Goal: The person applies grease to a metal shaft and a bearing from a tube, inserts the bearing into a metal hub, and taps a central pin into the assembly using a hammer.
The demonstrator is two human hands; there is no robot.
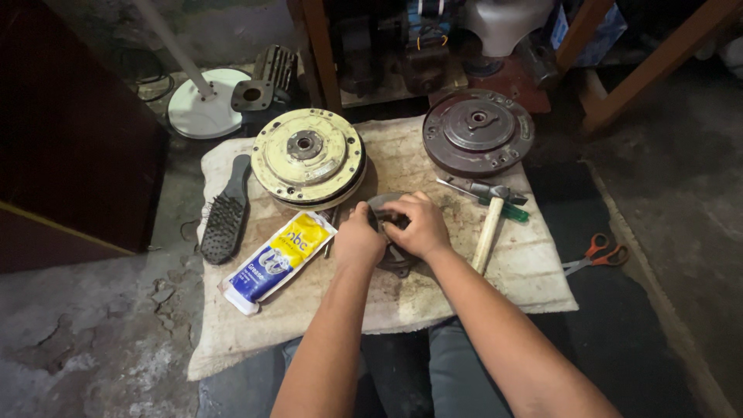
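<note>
Both forearms are extended over a stained cloth (464,302); left hand (357,238) and right hand (416,224) are clasped around a dark round metal part (393,258) at centre, between a grease pouch (279,259) and a hammer (491,220).

Both hands, left hand (357,238) and right hand (418,226), grip a dark metal part (385,207) on a cloth (433,294), between a grease pouch (277,260) and a hammer (491,217).
</note>
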